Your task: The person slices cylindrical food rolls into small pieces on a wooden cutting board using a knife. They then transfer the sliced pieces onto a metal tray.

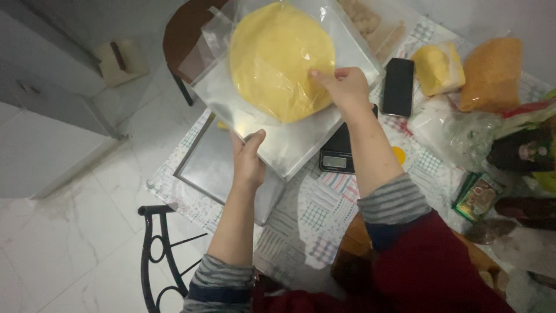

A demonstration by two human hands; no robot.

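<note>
Partly, the kitchen scale lay hidden behind the square tray, only its display end showing; the left hand clamped the tray's near edge, lifting it above the table; the right hand pinched the clear plastic over the yellow dough round on the tray; the plastic's far corner was cut off at the top; a second tray lay beneath, near the table's left edge; open floor lay left
</note>
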